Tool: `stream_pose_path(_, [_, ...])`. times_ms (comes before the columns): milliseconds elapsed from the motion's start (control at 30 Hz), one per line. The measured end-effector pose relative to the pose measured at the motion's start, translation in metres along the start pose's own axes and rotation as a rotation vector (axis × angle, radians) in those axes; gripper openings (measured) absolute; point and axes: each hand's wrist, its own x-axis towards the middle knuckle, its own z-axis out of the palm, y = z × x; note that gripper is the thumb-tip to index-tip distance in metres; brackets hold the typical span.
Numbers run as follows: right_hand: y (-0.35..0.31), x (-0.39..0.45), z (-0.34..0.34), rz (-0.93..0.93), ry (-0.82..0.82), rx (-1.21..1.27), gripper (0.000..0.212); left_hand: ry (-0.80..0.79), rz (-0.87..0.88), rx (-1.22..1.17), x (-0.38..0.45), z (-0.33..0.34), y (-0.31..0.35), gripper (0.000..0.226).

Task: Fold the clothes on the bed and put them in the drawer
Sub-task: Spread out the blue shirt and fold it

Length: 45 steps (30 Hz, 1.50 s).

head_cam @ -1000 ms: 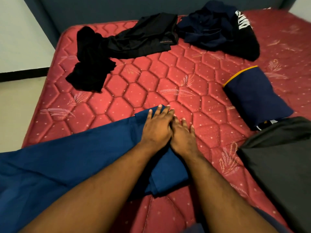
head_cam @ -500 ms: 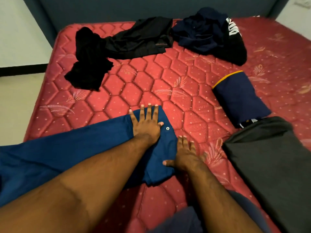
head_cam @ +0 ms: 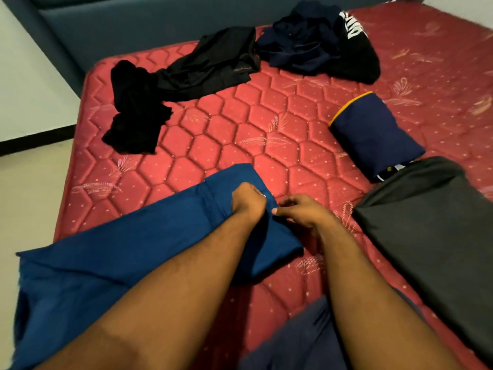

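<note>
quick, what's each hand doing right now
Left hand: fingers curled, gripping the waist end of the blue trousers.
Right hand: pinching the same trousers at the edge.

Left hand [head_cam: 248, 200] curls down onto the long royal-blue cotton trousers [head_cam: 128, 260], its fingertips hidden. The trousers' far legs run off the frame's left edge. Right of the trousers, a charcoal flat-laid garment [head_cam: 437, 225] is cut by the right edge.
</note>
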Motion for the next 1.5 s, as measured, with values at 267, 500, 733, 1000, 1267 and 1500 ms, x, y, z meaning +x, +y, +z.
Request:
stream_pose_path(267, [-0.009,0.003,0.01,-0.074,-0.258,0.143,0.023,-0.075,-0.165,-0.128,0.008,-0.015,0.014,0.047])
stream_pose_path(500, [-0.012,0.004,0.005,0.074,-0.225,0.286,0.02,0.03,-0.186,-0.234,0.015,-0.037,-0.004,0.019])
stream_pose_path(733, [-0.021,0.004,-0.023,-0.077,0.113,0.567,0.015,-0.284,0.036,-0.804,0.003,-0.038,0.082,0.024])
stream_pose_path(1000, [-0.037,-0.013,-0.017,-0.456,0.059,0.268,0.033,-0.188,0.05,-0.952,-0.004,-0.089,0.06,0.036])
stream_pose_path(1267, [-0.022,-0.013,0.051,-0.528,-0.047,-0.458,0.039,0.021,-0.2,-0.971,-0.031,-0.157,-0.087,0.034])
stream_pose_path(1500, [-0.021,-0.027,0.073,-0.638,0.026,-0.598,0.034,0.126,-0.301,-0.99,-0.05,-0.181,-0.125,0.026])
